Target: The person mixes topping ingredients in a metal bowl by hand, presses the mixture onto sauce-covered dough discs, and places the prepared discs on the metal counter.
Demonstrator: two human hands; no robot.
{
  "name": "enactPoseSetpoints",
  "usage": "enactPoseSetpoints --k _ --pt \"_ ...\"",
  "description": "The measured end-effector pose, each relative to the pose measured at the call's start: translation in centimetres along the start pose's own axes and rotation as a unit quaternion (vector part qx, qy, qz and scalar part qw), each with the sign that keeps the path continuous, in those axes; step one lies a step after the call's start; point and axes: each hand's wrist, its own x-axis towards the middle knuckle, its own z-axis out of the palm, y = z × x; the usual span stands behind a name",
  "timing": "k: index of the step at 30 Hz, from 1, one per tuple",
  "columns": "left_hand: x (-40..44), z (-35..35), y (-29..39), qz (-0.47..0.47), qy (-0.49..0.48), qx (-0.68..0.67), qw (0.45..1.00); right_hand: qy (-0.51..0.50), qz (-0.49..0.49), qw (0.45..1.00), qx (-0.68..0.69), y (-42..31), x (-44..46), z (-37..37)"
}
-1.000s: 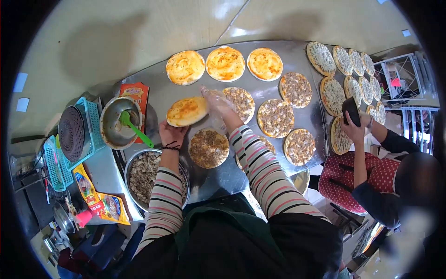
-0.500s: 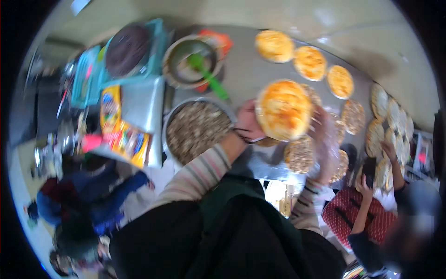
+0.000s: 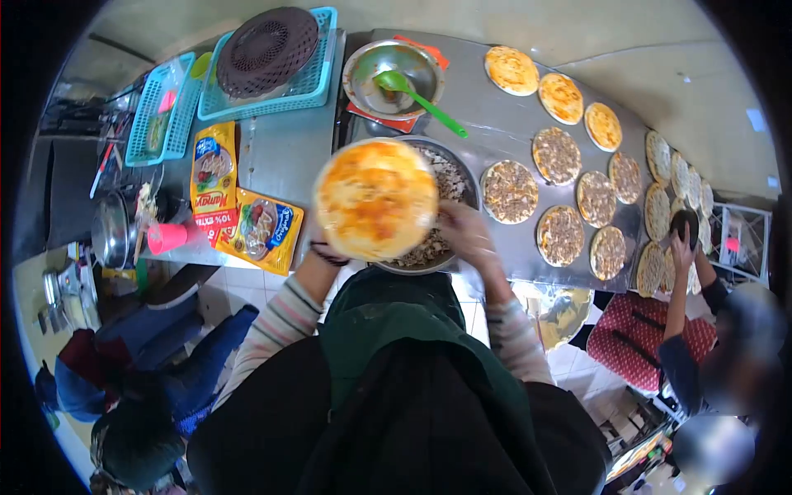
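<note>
A round sauced crust [image 3: 376, 199] is held up in front of me, tilted over the left part of a metal bowl of chopped topping [image 3: 450, 177]. My left hand [image 3: 323, 246] grips the crust at its lower left edge, its fingers mostly hidden beneath. Beside the crust's right edge is my right hand [image 3: 469, 238], in a clear plastic glove and blurred; whether it touches the crust or holds anything is unclear. Right of the bowl, several topped crusts [image 3: 510, 191] lie on the metal table, with three sauced crusts [image 3: 511, 70] behind them.
A steel bowl [image 3: 425, 74] with a green spatula [image 3: 429, 107] stands at the back. Teal baskets [image 3: 322, 95], yellow packets [image 3: 268, 231] and a pink cup [image 3: 167, 238] are on the left. At the far right, a person's hands [image 3: 683, 247] hold a dark object near white-topped crusts [image 3: 657, 210].
My view has turned left. Both hands have carried the sauced crust left, from above the table to over the topping bowl. My gloved right hand has drawn closer to the bowl.
</note>
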Motion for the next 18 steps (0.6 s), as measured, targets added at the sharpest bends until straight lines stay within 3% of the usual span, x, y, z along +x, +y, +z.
enactPoseSetpoints --k 1,2,4,5,7,9,11,12,14,18 --pt "-1.3 -0.2 1.6 0.049 0.0 0.027 0.998 0.014 -0.031 0.989 -0.141 -0.4 0.7 1.7" --pt "-2.5 -0.4 2.9 0.1 0.0 0.054 0.994 -0.041 0.022 0.972 -0.232 -2.2 1.3 2.4" --pt "-4.0 -1.5 5.2 0.134 -0.017 0.044 0.99 0.069 -0.017 0.964 -0.258 -3.0 1.5 4.4" --pt "-4.5 -2.1 6.1 0.169 -0.03 0.036 0.985 0.074 -0.017 0.962 -0.261 -2.2 2.1 5.7" --pt "-5.2 -2.8 6.9 0.2 -0.035 0.024 0.979 -0.049 -0.109 0.953 -0.278 -0.1 3.1 7.6" --pt "-4.9 -2.9 6.8 0.197 -0.008 0.029 0.98 -0.08 -0.088 0.955 -0.271 -0.2 3.4 7.5" --pt "-4.5 -3.1 6.1 0.181 0.017 0.031 0.983 -0.023 -0.022 0.992 -0.124 -0.8 3.2 6.0" --pt "-4.2 -3.2 5.9 0.173 0.027 0.033 0.984 -0.003 -0.008 0.992 -0.128 -0.8 3.1 5.2" --pt "-3.1 -3.0 5.0 0.156 0.041 0.035 0.986 -0.041 -0.048 0.996 -0.06 -0.6 3.4 3.8" --pt "-0.3 -2.6 2.7 0.129 0.057 0.044 0.989 -0.019 -0.016 1.0 0.011 1.4 3.5 3.6"
